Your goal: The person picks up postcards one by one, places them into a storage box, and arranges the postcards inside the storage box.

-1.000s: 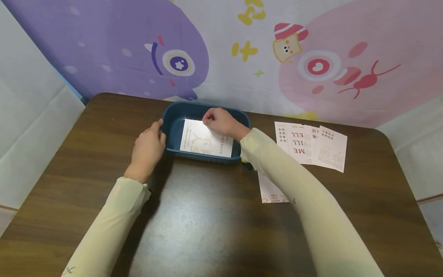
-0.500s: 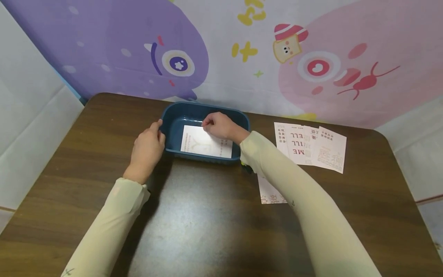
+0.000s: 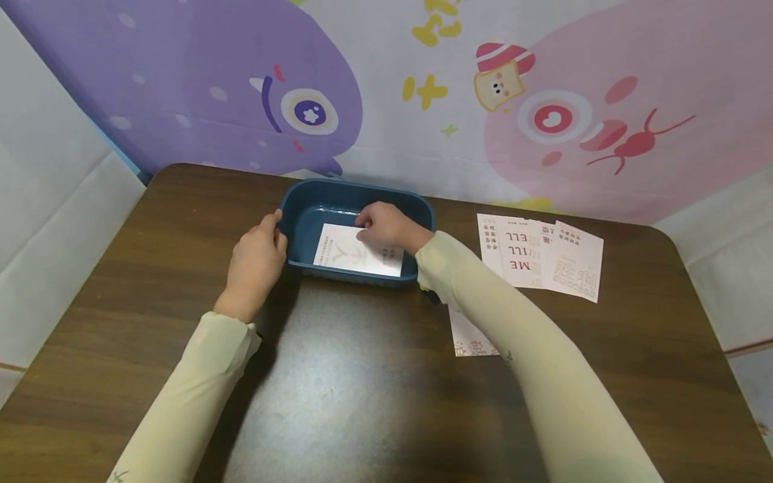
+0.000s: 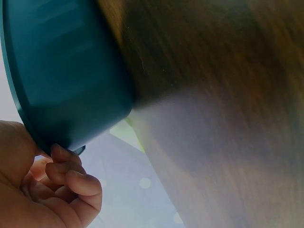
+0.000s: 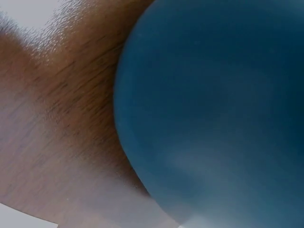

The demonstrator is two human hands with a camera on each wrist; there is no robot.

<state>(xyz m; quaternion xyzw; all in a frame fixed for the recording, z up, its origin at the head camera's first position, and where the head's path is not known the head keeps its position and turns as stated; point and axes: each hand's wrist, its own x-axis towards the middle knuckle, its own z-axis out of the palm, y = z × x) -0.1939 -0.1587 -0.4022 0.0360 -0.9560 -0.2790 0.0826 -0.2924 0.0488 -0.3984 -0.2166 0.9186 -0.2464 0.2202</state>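
While the right hand point(image 3: 386, 226) pinches its upper edge, a pale printed card point(image 3: 347, 249) sits inside the blue bin point(image 3: 308, 216), a little above the middle of the frame; whether it lies flat on the floor of the bin, I can't tell from here. The left hand point(image 3: 258, 255) has the bin's rim gripped between thumb and fingers at the bin's left end.

As I judge it, the likeliest trouble is the card bending or catching on the near wall if it is pushed down at a slant. A tug from the left hand could slide the whole bin over the table point(image 3: 338, 376), and the right sleeve point(image 3: 504, 302), passing above a lone card point(image 3: 471, 335) right of centre, could drag that one askew.

As for writing, the card in the bin carries small lines of characters and a large faint one, too pale for me to read. In the overlapping group at right, one card point(image 3: 521, 249) shows red capitals upside down: "ME", "ILL", "ELL". Its neighbour point(image 3: 574, 265) bears inverted Chinese lettering, too small to make out. Yellow characters point(image 3: 425, 90) mark the cartoon backdrop point(image 3: 392, 151) at upper centre. I spot no brand name.
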